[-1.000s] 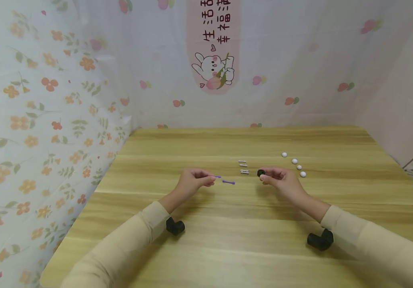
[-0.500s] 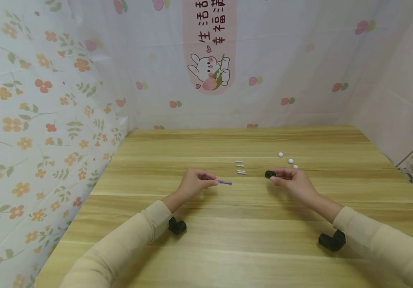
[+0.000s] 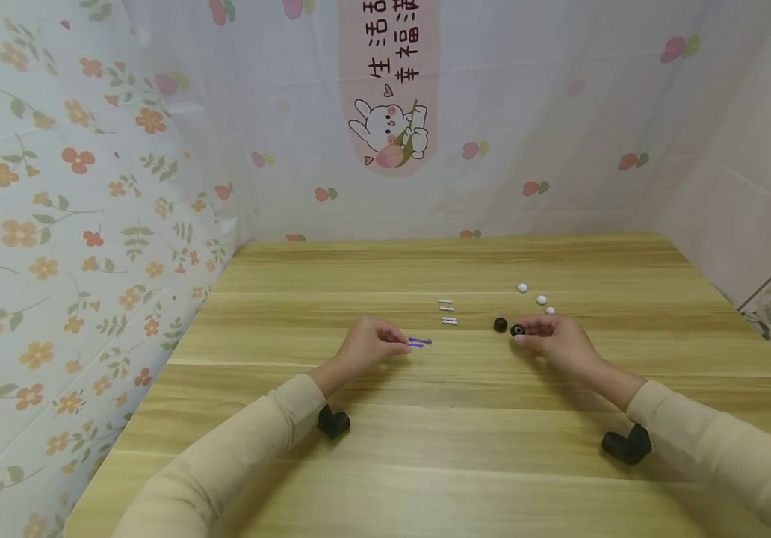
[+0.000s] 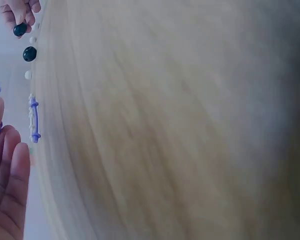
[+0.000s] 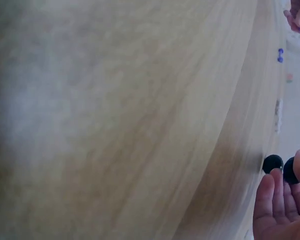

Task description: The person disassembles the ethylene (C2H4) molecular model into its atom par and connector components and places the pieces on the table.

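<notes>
My left hand (image 3: 370, 347) pinches a thin purple rod with knobbed ends (image 3: 416, 345) between thumb and fingertips. Just behind it a matching purple rod (image 4: 35, 120) lies on the table. My right hand (image 3: 556, 345) pinches a small black ball with a round hole (image 3: 517, 330), and the hole faces the head camera. Close to its left, a second black ball (image 3: 500, 324) sits on the table. In the right wrist view, the fingers partly hide the held ball.
Several small white rods (image 3: 449, 320) lie in a column on the wooden table (image 3: 385, 448), between the hands. White balls (image 3: 542, 300) stand behind my right hand, which may hide others. Black wrist devices (image 3: 334, 424) sit under both sleeves. A patterned cloth (image 3: 278, 202) hangs behind the table.
One black ball now stands on the table, while the right hand holds another slightly to the right. The left hand has come nearer the lying purple rod, its own rod now in front.
</notes>
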Motion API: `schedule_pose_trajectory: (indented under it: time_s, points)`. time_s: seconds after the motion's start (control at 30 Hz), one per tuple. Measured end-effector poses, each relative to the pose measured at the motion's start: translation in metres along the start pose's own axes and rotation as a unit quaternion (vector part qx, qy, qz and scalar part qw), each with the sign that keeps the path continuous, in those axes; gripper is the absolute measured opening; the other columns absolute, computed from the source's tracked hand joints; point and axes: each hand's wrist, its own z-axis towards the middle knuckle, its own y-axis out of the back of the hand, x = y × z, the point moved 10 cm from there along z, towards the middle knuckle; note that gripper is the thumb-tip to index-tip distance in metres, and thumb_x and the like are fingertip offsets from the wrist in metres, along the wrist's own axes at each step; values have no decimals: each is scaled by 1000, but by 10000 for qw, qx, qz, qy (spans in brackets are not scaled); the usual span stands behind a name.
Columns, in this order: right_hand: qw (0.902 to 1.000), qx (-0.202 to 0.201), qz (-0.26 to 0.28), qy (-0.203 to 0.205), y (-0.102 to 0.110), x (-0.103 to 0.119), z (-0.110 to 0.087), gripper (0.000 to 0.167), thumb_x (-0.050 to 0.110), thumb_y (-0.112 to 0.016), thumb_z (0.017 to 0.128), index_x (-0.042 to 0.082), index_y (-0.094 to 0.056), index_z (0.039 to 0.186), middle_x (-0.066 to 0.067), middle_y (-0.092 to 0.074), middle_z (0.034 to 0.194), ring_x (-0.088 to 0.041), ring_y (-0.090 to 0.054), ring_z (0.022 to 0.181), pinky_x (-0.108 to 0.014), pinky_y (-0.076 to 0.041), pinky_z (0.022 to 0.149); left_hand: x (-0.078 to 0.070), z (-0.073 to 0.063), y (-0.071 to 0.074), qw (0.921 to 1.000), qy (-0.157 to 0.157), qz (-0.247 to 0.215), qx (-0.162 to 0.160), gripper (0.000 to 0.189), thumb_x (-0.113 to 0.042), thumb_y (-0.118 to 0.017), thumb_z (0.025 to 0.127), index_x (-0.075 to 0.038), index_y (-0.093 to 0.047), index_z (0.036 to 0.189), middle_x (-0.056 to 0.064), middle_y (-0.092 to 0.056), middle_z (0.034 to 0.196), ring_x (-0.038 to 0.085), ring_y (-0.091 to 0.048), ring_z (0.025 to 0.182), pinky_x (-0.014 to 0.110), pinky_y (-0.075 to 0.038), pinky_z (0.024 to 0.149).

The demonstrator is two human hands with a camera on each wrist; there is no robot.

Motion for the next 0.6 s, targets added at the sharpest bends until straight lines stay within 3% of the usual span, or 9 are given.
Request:
schedule_pose_trajectory:
  time_s: [0.2,0.4,0.6]
  points:
    - [9989,-4,-389,-255,-2,-7,2,35,18,-74,89,-2,-68,116,-10,-68,97,-17,-58,75,-29,-52,54,6,2,-6,9993,167,273,201,7,-11,-82,79,-11,-76,76,-6,-68,77,10,-58,73,24,-48,63]
    - [9966,29,-791,-235,-4,-8,5,33,20,-73,90,-1,-69,115,-10,-69,97,-19,-58,75,-29,-52,56,8,3,-8,9984,244,443,259,9,-12,-84,77,-12,-75,74,-7,-67,74,10,-57,73,25,-46,65]
    - [9943,-17,-1062,-95,-4,-4,7,32,20,-74,89,-1,-70,112,-9,-70,94,-22,-59,85,-27,-48,60,7,6,-12,9971,203,630,377,9,-10,-83,78,-9,-75,75,-6,-67,70,8,-56,68,23,-46,61]
